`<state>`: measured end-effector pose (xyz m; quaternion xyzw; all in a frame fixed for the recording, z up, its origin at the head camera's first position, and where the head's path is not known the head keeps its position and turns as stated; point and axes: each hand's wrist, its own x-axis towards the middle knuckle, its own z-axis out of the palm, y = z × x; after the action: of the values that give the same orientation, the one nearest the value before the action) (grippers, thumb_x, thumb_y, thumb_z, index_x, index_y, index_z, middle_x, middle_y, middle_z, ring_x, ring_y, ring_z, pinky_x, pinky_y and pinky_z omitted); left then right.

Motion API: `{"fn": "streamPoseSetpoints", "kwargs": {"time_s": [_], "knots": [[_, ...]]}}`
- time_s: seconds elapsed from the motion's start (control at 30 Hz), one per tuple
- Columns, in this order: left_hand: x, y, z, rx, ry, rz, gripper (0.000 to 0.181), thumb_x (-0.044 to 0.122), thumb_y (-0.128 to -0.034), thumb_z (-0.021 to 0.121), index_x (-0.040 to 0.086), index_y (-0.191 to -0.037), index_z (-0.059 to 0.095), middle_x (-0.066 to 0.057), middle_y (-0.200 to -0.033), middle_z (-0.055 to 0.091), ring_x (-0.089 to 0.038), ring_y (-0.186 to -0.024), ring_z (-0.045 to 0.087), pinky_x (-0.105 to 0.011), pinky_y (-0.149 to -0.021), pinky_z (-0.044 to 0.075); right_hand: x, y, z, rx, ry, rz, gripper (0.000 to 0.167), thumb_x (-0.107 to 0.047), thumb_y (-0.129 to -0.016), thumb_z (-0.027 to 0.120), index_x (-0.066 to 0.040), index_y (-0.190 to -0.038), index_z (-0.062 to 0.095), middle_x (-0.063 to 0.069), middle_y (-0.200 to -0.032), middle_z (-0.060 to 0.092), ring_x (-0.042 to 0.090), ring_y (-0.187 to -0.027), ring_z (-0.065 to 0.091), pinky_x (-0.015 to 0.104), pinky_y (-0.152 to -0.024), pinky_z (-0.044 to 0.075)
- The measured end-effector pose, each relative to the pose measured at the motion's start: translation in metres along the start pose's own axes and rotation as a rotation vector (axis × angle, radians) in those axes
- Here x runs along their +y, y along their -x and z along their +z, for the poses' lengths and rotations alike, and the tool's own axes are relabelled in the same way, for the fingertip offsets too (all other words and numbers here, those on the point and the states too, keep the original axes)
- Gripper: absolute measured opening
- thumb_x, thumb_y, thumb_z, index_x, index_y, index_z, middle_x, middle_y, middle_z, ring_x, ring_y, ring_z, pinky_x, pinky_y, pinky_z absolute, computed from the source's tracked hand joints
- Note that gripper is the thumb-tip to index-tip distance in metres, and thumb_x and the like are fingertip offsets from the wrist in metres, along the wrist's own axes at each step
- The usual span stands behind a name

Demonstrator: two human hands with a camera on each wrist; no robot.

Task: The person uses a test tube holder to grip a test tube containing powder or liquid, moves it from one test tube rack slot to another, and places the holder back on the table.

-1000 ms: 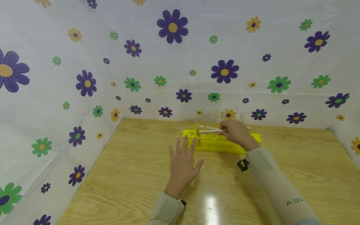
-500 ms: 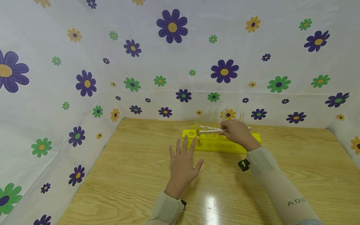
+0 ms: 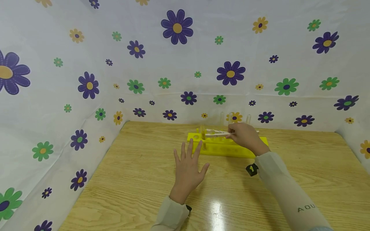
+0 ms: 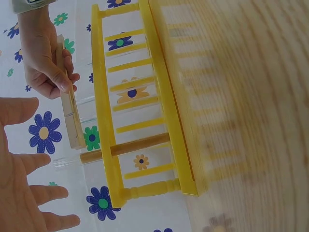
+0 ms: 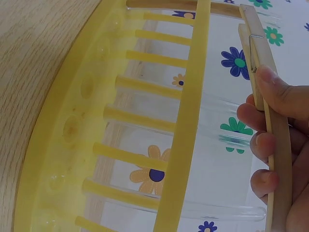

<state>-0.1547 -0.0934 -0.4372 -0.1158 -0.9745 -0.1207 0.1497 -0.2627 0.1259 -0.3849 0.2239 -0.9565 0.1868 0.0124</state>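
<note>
My right hand [image 3: 244, 136] grips a wooden test tube clamp [image 5: 276, 154] by its long arms, thumb on one side and fingertips on the other. The clamp lies roughly level above the yellow test tube rack [image 3: 225, 152]. Its tip is right at the upper part of a test tube with brown liquid [image 4: 145, 143], which stands in the rack near its left end. Whether tip and tube touch, I cannot tell. My left hand [image 3: 188, 170] is spread with straight fingers in front of the rack's left end and holds nothing.
Several clear test tubes [image 3: 249, 119] also stand in the rack, behind my right hand. The rack sits toward the back of the wooden table [image 3: 138, 179]. A white cloth with printed flowers [image 3: 156, 70] hangs behind and at the sides.
My right hand and the clamp have shifted slightly to the right, drawing the clamp's tip a little along with them. The left hand, the rack and the tubes stay where they were.
</note>
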Motion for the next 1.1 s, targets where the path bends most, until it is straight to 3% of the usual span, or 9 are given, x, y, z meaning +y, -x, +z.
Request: {"fn": "streamPoseSetpoints", "kwargs": {"time_s": [0.83, 1.1], "knots": [[0.0005, -0.0003, -0.0006, -0.024, -0.002, -0.007, 0.073, 0.048, -0.0897, 0.054, 0.024, -0.151, 0.021, -0.013, -0.156, 0.022, -0.042, -0.141, 0.023, -0.067, -0.108, 0.015, -0.0007, 0.0022, -0.0028, -0.004, -0.001, 0.006, 0.017, -0.026, -0.085, 0.068, -0.010, -0.082, 0.065, 0.003, -0.076, 0.067, 0.014, -0.061, 0.050, 0.027, -0.058, 0.045], [0.0006, -0.0003, -0.0006, -0.007, 0.001, 0.000, 0.074, 0.046, -0.0889, 0.056, 0.024, -0.151, 0.023, -0.014, -0.155, 0.024, -0.043, -0.140, 0.025, -0.068, -0.108, 0.016, -0.0003, 0.0023, -0.0023, 0.007, -0.003, 0.003, 0.016, -0.025, -0.085, 0.068, -0.009, -0.084, 0.066, 0.005, -0.079, 0.068, 0.015, -0.061, 0.051, 0.029, -0.058, 0.047]]}}
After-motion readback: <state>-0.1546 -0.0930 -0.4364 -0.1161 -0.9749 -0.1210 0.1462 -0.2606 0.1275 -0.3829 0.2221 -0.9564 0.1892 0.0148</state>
